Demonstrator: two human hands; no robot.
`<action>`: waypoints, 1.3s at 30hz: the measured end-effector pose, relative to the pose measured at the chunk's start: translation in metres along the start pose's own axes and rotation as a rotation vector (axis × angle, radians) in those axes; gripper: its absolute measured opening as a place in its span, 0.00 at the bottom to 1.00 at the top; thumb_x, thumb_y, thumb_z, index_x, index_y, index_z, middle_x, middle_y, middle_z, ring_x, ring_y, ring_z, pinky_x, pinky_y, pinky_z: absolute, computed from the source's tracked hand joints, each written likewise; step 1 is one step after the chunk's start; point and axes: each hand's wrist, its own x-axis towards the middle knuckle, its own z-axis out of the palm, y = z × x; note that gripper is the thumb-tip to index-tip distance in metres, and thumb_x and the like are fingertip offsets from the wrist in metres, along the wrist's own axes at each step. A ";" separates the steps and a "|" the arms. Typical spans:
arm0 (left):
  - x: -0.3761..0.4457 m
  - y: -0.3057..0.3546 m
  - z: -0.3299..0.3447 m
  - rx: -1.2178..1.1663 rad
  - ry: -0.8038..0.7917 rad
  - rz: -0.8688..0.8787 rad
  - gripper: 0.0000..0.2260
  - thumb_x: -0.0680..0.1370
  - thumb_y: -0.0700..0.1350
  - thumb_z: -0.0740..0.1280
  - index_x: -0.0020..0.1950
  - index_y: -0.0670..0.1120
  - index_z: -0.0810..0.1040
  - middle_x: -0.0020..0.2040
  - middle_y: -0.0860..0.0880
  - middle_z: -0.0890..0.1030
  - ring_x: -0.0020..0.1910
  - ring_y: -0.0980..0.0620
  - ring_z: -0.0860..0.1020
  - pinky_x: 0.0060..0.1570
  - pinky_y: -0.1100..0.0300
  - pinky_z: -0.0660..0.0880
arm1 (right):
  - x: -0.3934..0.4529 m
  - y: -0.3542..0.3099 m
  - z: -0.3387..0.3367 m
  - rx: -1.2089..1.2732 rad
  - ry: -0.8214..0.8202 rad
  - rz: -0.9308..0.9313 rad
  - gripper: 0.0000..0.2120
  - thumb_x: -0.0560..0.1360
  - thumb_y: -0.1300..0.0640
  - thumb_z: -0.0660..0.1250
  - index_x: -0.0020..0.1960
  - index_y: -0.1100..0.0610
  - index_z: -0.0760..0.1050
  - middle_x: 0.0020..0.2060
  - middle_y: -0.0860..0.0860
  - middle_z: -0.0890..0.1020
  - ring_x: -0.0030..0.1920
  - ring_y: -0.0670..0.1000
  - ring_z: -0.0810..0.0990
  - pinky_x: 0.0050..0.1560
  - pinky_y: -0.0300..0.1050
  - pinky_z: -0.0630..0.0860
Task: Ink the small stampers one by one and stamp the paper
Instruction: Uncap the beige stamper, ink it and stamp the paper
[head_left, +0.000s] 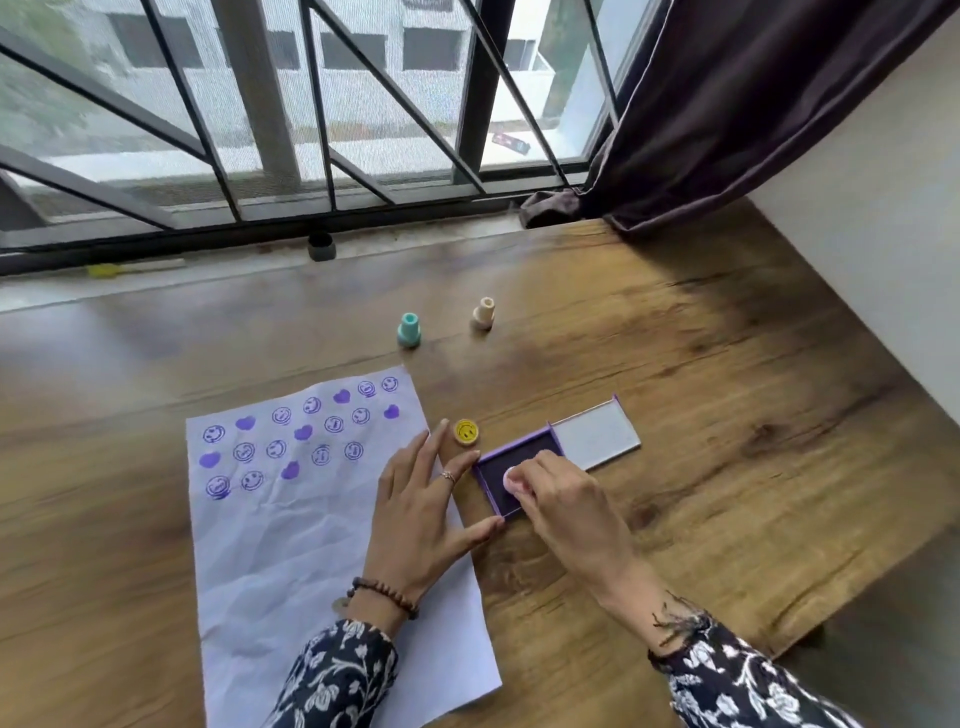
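Two hands work at the near centre of a wooden table (675, 364): at left lies a creased paper (291, 545) with purple smileys and hearts across its far half, and the left hand (421, 514) rests flat on its right edge, fingers spread and gripping nothing, thumb tip against the purple ink pad (514, 475). Just beyond its fingertips a yellow smiley stamper (466, 432) stands beside the pad, with a teal stamper (409, 329) and a cream stamper (483, 313) farther off. Right hand (561, 499) pinches a pale pink stamper (511, 480), pressed onto the pad's dark ink, open lid (597, 436) lying to the right.
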 end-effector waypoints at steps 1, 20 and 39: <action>0.000 0.000 0.000 -0.001 0.000 0.002 0.30 0.64 0.65 0.66 0.63 0.53 0.72 0.73 0.46 0.64 0.71 0.45 0.62 0.67 0.57 0.49 | 0.005 0.000 -0.002 0.008 -0.052 0.004 0.02 0.73 0.63 0.68 0.43 0.60 0.79 0.37 0.56 0.81 0.36 0.54 0.80 0.36 0.44 0.76; -0.027 -0.029 -0.045 0.107 0.164 -0.076 0.22 0.72 0.50 0.69 0.64 0.46 0.72 0.69 0.44 0.71 0.71 0.43 0.64 0.71 0.45 0.52 | 0.072 -0.008 -0.038 0.071 -0.595 0.368 0.06 0.65 0.64 0.72 0.41 0.64 0.82 0.34 0.58 0.80 0.33 0.52 0.78 0.31 0.38 0.71; -0.053 -0.064 -0.048 0.248 0.105 -0.354 0.36 0.70 0.67 0.50 0.72 0.46 0.56 0.75 0.46 0.58 0.74 0.47 0.57 0.69 0.57 0.37 | 0.057 -0.102 0.052 -0.042 0.091 -0.021 0.09 0.80 0.57 0.55 0.52 0.58 0.73 0.49 0.56 0.77 0.42 0.58 0.80 0.38 0.50 0.75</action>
